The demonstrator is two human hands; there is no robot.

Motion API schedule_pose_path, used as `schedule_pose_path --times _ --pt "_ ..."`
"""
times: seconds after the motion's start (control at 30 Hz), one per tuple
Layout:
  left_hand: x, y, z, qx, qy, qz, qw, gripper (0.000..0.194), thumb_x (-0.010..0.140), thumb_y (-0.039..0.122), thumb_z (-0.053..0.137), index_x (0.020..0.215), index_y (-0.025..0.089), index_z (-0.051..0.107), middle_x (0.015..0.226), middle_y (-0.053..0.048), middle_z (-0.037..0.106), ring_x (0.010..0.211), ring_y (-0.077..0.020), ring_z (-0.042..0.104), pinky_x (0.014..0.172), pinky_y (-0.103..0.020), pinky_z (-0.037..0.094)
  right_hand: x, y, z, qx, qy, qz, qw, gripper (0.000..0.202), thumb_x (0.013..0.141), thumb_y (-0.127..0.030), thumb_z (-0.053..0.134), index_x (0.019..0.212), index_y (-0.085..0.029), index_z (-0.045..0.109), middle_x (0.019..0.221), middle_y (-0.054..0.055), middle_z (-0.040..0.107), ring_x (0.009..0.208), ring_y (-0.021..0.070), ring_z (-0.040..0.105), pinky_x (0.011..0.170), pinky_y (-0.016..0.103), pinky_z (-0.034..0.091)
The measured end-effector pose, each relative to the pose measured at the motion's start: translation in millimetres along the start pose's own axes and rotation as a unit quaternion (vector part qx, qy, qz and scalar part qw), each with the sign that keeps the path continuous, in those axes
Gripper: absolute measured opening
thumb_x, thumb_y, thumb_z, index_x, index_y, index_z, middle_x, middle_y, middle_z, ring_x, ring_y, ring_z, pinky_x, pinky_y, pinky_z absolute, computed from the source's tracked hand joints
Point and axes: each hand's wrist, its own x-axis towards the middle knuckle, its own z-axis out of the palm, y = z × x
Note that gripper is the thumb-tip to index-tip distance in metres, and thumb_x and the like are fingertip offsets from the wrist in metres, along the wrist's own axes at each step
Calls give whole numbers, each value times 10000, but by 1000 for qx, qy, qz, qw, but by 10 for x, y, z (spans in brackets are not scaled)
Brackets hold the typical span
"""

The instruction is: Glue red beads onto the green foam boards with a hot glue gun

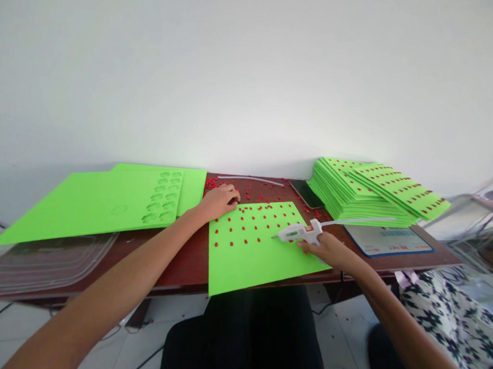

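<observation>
My right hand is wrapped around a white hot glue gun, with a long glue stick coming out of its back. The gun's nozzle points left, over a bright green foam sheet lying at the table's front edge. Rows of small red pieces dot the sheet's upper part. At its upper left edge rests my left hand, fingers curled together; whatever they pinch is hidden. Loose red pieces lie scattered on the table just beyond that hand.
Stacked green sheets with red dots stand at right, beside a dark phone and above a blue-edged board. Large green sheets lie at left over a clear plastic lid. A spare glue stick lies by the wall.
</observation>
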Motion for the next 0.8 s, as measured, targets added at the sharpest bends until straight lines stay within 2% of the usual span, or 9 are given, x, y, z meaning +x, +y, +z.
schedule_pose_path --times 0.17,0.33,0.63,0.8 --pt "3 1 -3 -2 -3 -2 1000 173 917 258 572 1029 245 703 1036 -40 640 954 -209 607 868 -339 473 -12 -33 3 -4 4 16 1000 433 864 -561 598 750 -147 652 614 22 555 551 139 450 524 254 318" --pt "3 0 1 -4 -3 -4 1000 170 920 263 569 1028 246 700 1045 -34 642 965 -208 612 872 -340 470 -27 -77 -1 -18 6 26 999 436 861 -571 602 735 -155 637 607 24 550 543 143 461 524 257 319" --pt "-9 35 -33 13 -7 -7 1000 175 933 278 558 1034 243 697 1051 -46 645 967 -215 604 865 -341 479 -38 -92 -75 2 6 21 1000 496 806 -627 635 833 -140 727 702 62 664 618 189 551 530 266 366" --pt "-8 36 -37 4 -8 -4 1000 174 925 257 563 1038 240 695 1054 -48 641 975 -212 599 884 -339 480 6 -115 -35 26 10 12 1000 506 805 -619 650 933 -140 749 781 74 718 703 231 619 605 284 439"
